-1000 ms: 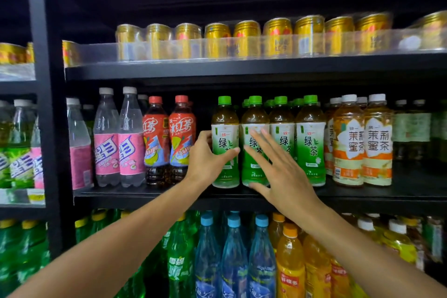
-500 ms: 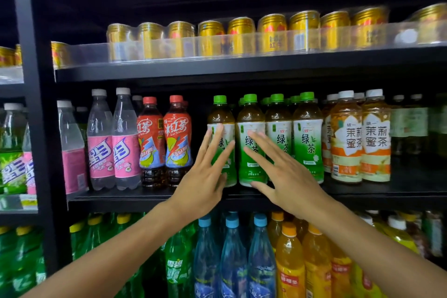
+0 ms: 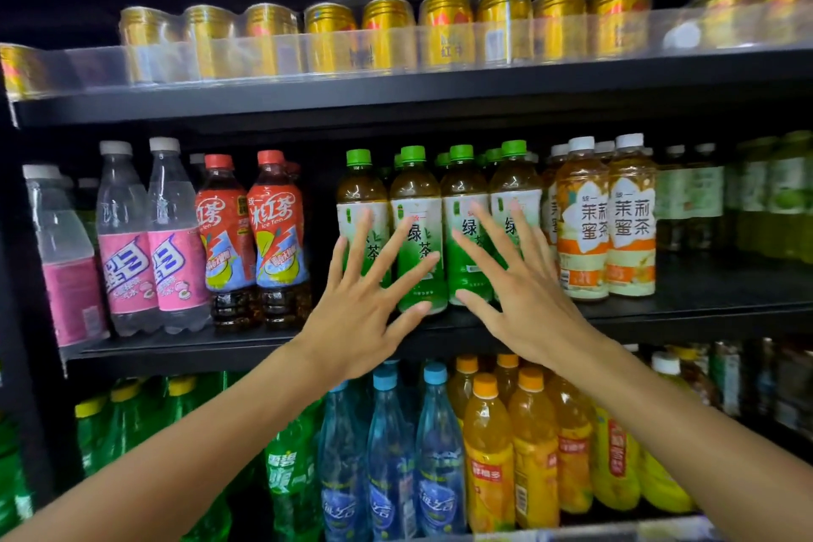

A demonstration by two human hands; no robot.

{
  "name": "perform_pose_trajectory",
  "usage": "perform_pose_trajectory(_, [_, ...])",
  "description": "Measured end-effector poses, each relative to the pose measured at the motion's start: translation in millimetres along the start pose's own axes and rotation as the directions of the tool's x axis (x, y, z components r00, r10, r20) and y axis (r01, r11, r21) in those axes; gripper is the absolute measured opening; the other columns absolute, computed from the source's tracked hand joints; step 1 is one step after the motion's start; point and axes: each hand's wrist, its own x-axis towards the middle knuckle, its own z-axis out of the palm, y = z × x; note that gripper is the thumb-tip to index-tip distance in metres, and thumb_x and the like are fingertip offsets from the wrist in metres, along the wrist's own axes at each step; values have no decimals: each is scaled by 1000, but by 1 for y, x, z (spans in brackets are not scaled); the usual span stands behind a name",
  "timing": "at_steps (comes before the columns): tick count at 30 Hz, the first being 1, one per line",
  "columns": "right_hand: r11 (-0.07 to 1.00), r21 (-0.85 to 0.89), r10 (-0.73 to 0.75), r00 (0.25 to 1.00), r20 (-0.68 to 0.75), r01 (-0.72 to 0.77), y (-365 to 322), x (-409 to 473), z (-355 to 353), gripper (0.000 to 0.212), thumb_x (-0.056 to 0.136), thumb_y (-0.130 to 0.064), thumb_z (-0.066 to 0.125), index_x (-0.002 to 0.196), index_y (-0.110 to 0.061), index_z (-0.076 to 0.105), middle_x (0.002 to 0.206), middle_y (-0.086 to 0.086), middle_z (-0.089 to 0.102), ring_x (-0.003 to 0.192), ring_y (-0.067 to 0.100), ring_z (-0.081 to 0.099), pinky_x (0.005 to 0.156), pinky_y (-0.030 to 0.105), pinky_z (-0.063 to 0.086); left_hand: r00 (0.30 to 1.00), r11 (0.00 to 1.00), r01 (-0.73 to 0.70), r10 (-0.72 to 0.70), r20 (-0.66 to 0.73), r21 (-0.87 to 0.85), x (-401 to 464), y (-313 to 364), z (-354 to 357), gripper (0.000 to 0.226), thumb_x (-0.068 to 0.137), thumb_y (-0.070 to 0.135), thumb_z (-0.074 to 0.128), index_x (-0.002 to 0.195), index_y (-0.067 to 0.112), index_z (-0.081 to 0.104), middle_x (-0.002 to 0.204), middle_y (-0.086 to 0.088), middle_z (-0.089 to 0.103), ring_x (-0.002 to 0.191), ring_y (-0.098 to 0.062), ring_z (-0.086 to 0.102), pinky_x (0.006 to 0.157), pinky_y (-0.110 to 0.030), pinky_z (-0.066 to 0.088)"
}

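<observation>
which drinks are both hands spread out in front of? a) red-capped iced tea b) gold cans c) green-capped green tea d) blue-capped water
C: the left hand and the right hand, fingers straight and spread, are in front of the green-capped bottles on the middle shelf; whether they touch the labels is unclear.

Single head view, close, faces level onto the drink shelves (image 3: 440, 99); edges somewhat blurred.

Four green-capped tea bottles (image 3: 415, 189) stand upright, side by side.
</observation>
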Motion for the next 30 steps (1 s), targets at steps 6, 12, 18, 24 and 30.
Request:
perform_pose_trajectory(6, [996,-84,11,999,52,-7,12,0,7,73,96,-67,18,160,-34,16,167,-11,-20,151,25,-29,125,53,-4,999,997,9,-11,30,71,3,-4,9,62,105,62,22,161,42,4,169,3,-19,153,-37,-26,124,-62,1])
perform_pose_trajectory(12, [996,-94,10,998,58,-5,14,0,9,73,96,-67,19,161,-34,14,167,-9,-19,151,25,-30,125,54,-4,999,996,16,-19,41,87,5,-5,10,62,104,63,20,161,43,3,170,2,-19,153,-37,-25,124,-63,6])
perform_pose_trajectory(18, [996,-91,12,998,62,-6,14,-1,8,71,99,-65,26,161,-34,11,167,-9,-21,150,25,-31,124,53,-8,997,994,35,-41,64,102,8,-3,9,63,104,64,19,161,42,4,169,2,-20,153,-36,-26,125,-61,4])
perform_pose_trajectory(24, [997,-75,0,999,51,4,15,-1,8,72,97,-68,18,161,-33,14,168,-8,-17,151,26,-28,124,54,-6,992,994,46,-56,109,95,9,-2,6,64,102,65,19,161,42,4,169,3,-21,152,-35,-28,124,-62,3])
perform_pose_trajectory(30, [991,132,-25,995,-100,38,2,-10,-9,62,100,-56,41,156,-28,34,169,-7,10,156,16,-9,126,49,9,995,996,83,-81,56,-31,-15,0,-12,67,104,58,32,163,34,9,171,5,-7,156,-30,-20,126,-58,8])
